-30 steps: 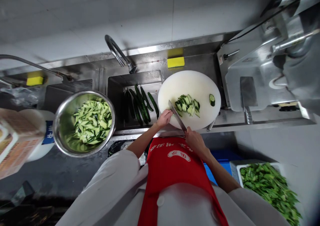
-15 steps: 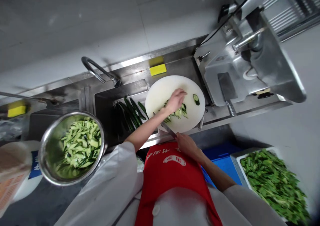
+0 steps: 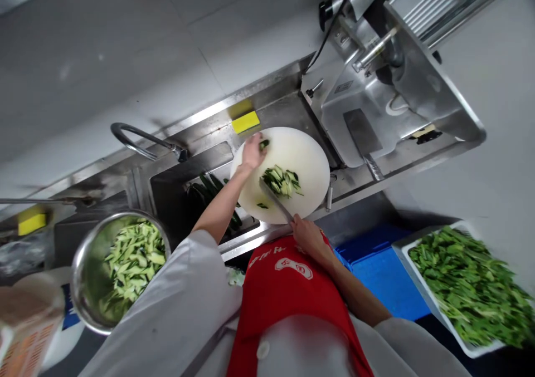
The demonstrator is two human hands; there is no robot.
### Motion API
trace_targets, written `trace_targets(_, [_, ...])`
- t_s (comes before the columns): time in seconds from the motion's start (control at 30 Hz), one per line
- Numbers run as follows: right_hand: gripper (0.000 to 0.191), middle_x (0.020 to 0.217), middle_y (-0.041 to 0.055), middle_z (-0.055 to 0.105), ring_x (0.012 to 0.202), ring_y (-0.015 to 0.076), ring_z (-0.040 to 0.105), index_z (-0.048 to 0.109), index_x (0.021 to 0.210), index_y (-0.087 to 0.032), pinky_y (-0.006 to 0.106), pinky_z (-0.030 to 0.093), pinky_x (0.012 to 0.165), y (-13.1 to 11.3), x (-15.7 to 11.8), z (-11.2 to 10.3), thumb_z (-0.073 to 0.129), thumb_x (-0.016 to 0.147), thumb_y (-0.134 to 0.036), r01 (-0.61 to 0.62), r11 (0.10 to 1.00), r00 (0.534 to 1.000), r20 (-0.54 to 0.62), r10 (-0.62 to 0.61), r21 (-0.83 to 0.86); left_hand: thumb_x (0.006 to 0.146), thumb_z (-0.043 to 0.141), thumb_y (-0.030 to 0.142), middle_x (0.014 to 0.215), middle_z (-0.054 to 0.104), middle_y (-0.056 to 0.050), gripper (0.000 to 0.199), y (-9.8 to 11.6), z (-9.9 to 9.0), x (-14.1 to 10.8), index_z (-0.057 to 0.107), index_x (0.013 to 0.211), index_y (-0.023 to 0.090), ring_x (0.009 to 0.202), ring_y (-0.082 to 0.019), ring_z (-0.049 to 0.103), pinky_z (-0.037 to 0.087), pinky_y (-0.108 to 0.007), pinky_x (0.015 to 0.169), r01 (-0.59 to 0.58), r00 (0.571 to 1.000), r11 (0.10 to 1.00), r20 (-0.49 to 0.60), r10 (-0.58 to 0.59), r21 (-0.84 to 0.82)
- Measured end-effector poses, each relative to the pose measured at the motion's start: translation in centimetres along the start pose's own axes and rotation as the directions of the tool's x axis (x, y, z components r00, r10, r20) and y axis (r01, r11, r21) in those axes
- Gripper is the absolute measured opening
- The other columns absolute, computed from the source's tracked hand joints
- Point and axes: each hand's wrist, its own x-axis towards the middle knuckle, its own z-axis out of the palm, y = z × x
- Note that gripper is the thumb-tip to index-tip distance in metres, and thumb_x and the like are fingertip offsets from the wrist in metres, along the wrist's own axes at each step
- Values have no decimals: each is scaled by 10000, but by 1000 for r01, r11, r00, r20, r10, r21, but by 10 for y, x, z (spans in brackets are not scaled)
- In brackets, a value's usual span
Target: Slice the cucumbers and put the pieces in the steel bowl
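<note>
A white oval cutting board (image 3: 307, 154) lies across the sink's right edge. At its upper left, my left hand (image 3: 253, 151) has its fingers closed on a short cucumber piece (image 3: 263, 144). My right hand (image 3: 307, 233) grips the handle of a knife (image 3: 276, 200), whose blade rests low over the board's lower left part. Beside the blade tip sits a pile of cut cucumber (image 3: 282, 180), and one small slice (image 3: 262, 205) lies apart from it.
Whole cucumbers (image 3: 213, 185) lie in the sink below the faucet (image 3: 146, 142). A metal bowl (image 3: 86, 274) of cut cucumber stands left. Behind the board is a yellow sponge (image 3: 246, 122); a steel machine (image 3: 346, 104) stands right, leafy greens (image 3: 472, 282) lower right.
My left hand has moved from the cucumber pile to the board's upper left and taken hold of the cucumber piece that lay at the right. The whole view has shifted and turned slightly.
</note>
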Motion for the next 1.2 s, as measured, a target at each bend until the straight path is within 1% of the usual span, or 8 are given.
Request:
trace_targets(0.17, [287, 956, 140, 719, 904, 214, 706, 513, 1138, -152, 272, 423, 717, -1, -1, -1, 274, 1042, -279, 14, 996, 1000, -8, -15, -84, 781, 672, 205, 775, 547, 0, 199, -46, -55, -117, 568, 950, 209, 661, -150, 544, 449, -258, 690, 343, 936, 938, -97, -338, 45])
trace_targets(0.37, [292, 937, 121, 729, 891, 230, 711, 520, 1138, -168, 277, 402, 712, -5, -3, 1, 268, 1044, -281, 215, 952, 977, 49, -210, -219, 836, 617, 375, 615, 488, 61, 190, -56, -55, -236, 549, 906, 213, 561, -110, 503, 369, -194, 576, 672, 612, 695, -338, -716, -257])
trace_targets(0.43, [285, 959, 113, 730, 910, 231, 706, 524, 1139, -181, 274, 397, 717, -5, 1, 1, 285, 1043, -303, 254, 940, 966, 103, -236, -227, 841, 613, 381, 608, 487, 65, 190, -53, -55, -251, 548, 904, 215, 558, -108, 504, 364, -193, 575, 688, 572, 668, -355, -740, -285])
trace_targets(0.53, [296, 958, 121, 726, 913, 231, 701, 518, 1141, -181, 270, 387, 700, -1, 10, -2, 286, 1045, -339, 201, 949, 978, 105, -180, -244, 867, 596, 354, 599, 494, 65, 152, -34, -43, -249, 551, 926, 221, 544, -113, 496, 352, -202, 570, 646, 658, 720, -292, -694, -255])
trace_targets(0.77, [329, 913, 136, 717, 890, 226, 706, 507, 1124, -156, 269, 389, 696, 6, 10, -7, 238, 1050, -331, 71, 950, 997, 3, -74, -303, 959, 547, 374, 797, 633, -37, 201, 24, 28, -221, 604, 1013, 189, 684, -162, 585, 457, -265, 674, 405, 893, 882, -101, -438, -240])
trace_targets(0.97, [340, 904, 138, 710, 884, 237, 714, 495, 1172, -149, 277, 427, 699, 4, 7, -4, 229, 1045, -318, 95, 929, 995, 24, -92, -358, 1012, 459, 301, 1008, 612, -93, 226, 3, 42, -237, 636, 1017, 161, 964, -194, 591, 508, -327, 899, 65, 982, 988, -167, -88, -137])
trace_targets(1.07, [306, 911, 149, 710, 888, 232, 716, 492, 1188, -132, 274, 446, 712, 0, -2, -8, 267, 1033, -270, 107, 922, 994, 29, -103, -373, 1029, 402, 270, 1036, 592, -91, 260, -9, 39, -236, 638, 1014, 160, 1014, -199, 551, 501, -344, 937, -112, 990, 993, -87, 108, -42])
trace_targets(1.2, [286, 907, 159, 714, 911, 238, 719, 487, 1206, -118, 278, 463, 749, -12, -21, -8, 296, 1000, -169, 106, 911, 993, 0, -116, -399, 1028, 353, 215, 1020, 576, -90, 282, -12, 36, -229, 629, 1045, 158, 979, -206, 523, 506, -349, 896, -186, 982, 982, 38, 185, 20])
